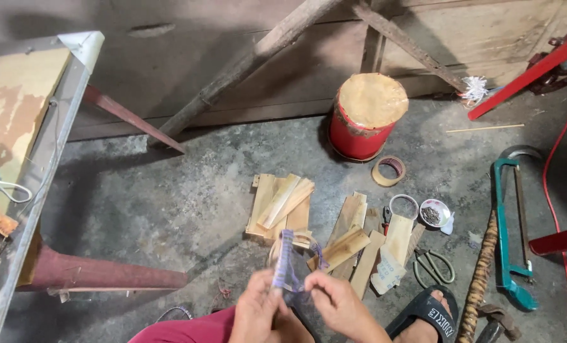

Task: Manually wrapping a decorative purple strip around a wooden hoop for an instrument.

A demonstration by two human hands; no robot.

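I hold a thin purple-edged strip of clear plastic (284, 260) upright between both hands, low in the view above my lap. My left hand (256, 309) pinches its lower end with thumb and fingers pressed together; my right hand (342, 306) nips the loose dark part beside it. I judge I am straightening or unwinding it, so the next move needs a steady pull. Beyond lie pale flat wooden slats (282, 206) on the concrete, grey-handled scissors (433, 265), a teal hacksaw (509, 235) and a red drum (367, 115).
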